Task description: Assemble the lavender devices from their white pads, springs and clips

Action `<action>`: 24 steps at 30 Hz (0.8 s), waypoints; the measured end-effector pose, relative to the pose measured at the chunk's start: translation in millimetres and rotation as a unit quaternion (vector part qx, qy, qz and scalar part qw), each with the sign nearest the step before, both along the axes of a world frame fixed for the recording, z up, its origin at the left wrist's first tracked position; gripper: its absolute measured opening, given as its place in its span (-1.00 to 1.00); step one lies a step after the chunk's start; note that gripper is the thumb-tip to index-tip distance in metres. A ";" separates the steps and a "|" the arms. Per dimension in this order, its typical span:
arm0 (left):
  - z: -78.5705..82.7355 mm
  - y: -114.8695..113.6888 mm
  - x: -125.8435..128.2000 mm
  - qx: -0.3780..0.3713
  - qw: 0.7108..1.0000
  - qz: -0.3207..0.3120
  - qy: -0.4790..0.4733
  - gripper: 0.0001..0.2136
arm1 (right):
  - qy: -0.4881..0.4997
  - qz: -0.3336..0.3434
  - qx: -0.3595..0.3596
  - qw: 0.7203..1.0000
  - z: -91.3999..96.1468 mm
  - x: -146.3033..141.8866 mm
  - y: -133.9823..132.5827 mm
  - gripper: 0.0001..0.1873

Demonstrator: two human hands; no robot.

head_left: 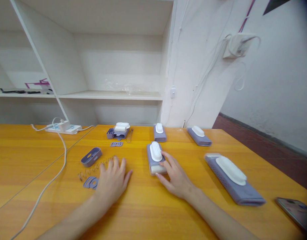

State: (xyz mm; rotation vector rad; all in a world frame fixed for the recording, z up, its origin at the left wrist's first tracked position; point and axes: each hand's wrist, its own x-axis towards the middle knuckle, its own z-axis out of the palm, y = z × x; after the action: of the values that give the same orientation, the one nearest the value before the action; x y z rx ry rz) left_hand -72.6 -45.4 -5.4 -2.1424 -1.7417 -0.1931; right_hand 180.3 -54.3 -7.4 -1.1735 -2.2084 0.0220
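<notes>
My left hand (112, 181) lies on the table with its fingers spread. Its fingertips are at a long coil spring (87, 172), partly hidden by the hand. Beside them are a flat purple-grey plate with cut-outs (91, 182) and a hollow oval purple-grey cap (91, 156). My right hand (177, 176) has thumb and fingers on the near end of a purple-grey case (150, 156). This case carries a ribbed white oval piece (155, 151) on top and a whitish block (158, 170) at its near end.
Similar cases stand at the back (159, 135), back right (199, 137) and right (234, 180). A dismantled case (120, 133) lies at the back. A phone (295, 211) is at the right edge. A power strip (64, 127) and white cable (64, 156) occupy the left.
</notes>
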 end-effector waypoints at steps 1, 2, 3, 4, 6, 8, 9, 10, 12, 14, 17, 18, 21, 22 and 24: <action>-4.1 -10.9 -9.4 -0.008 1.000 0.017 0.000 -0.53 | -0.001 0.000 -0.001 1.000 0.1 0.1 0.0 -0.73; -8.9 -21.2 -18.3 -0.028 0.999 0.029 -0.004 -0.53 | -0.001 0.000 -0.002 1.000 0.1 0.1 0.0 -0.73; -13.9 -30.5 -26.1 -0.046 0.999 0.026 -0.011 -0.54 | -0.001 0.000 -0.003 1.000 0.1 0.1 -0.1 -0.74; -18.8 -38.6 -31.9 -0.048 0.999 0.010 -0.020 -0.57 | -0.001 0.000 -0.005 1.000 0.1 0.2 -0.1 -0.75; -25.9 -50.9 -34.5 -0.025 0.994 -0.089 -0.051 -0.64 | 0.002 -0.003 -0.007 1.000 0.4 0.3 -0.4 -0.75; -27.4 -58.9 -23.6 -0.024 0.962 -0.261 -0.082 -0.58 | 0.004 -0.005 -0.006 1.000 0.8 0.4 -0.9 -0.74; -25.9 -61.6 -13.7 -0.031 0.930 -0.355 -0.089 -0.54 | 0.004 -0.006 -0.005 1.000 1.0 0.4 -1.2 -0.74; -23.2 -63.6 -1.9 -0.044 0.897 -0.429 -0.093 -0.57 | 0.004 -0.005 -0.003 1.000 1.2 0.5 -1.4 -0.72; -15.7 -65.8 23.4 -0.068 0.855 -0.506 -0.093 -0.74 | -0.002 -0.002 0.002 1.000 1.3 0.7 -1.3 -0.68; -8.1 -65.6 44.8 -0.078 0.834 -0.536 -0.103 -0.83 | -0.013 -0.001 0.012 1.000 0.7 0.7 -0.6 -0.65; -0.2 -61.9 62.3 -0.104 0.837 -0.529 -0.091 -0.88 | -0.029 -0.019 0.036 0.999 -1.3 0.2 1.3 -0.66; 1.4 -60.2 64.6 -0.111 0.843 -0.520 -0.085 -0.89 | -0.035 -0.030 0.043 0.998 -2.1 0.0 1.9 -0.66; 4.7 -55.2 64.6 -0.117 0.855 -0.497 -0.091 -0.90 | -0.046 -0.095 0.060 0.993 -3.8 0.2 3.0 -0.62; 5.7 -53.8 63.2 -0.112 0.856 -0.495 -0.101 -0.88 | -0.044 -0.132 0.064 0.988 -4.0 0.8 3.3 -0.62; 7.8 -51.1 59.1 -0.096 0.854 -0.498 -0.116 -0.84 | -0.036 -0.215 0.071 0.973 -3.9 2.2 4.1 -0.68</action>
State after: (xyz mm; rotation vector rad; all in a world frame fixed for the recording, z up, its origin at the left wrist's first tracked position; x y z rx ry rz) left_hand -13.4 -96.5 2.5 -3.0791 -0.5664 -0.5721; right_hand 182.5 -50.2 -11.3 -1.5627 -1.9329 -0.3578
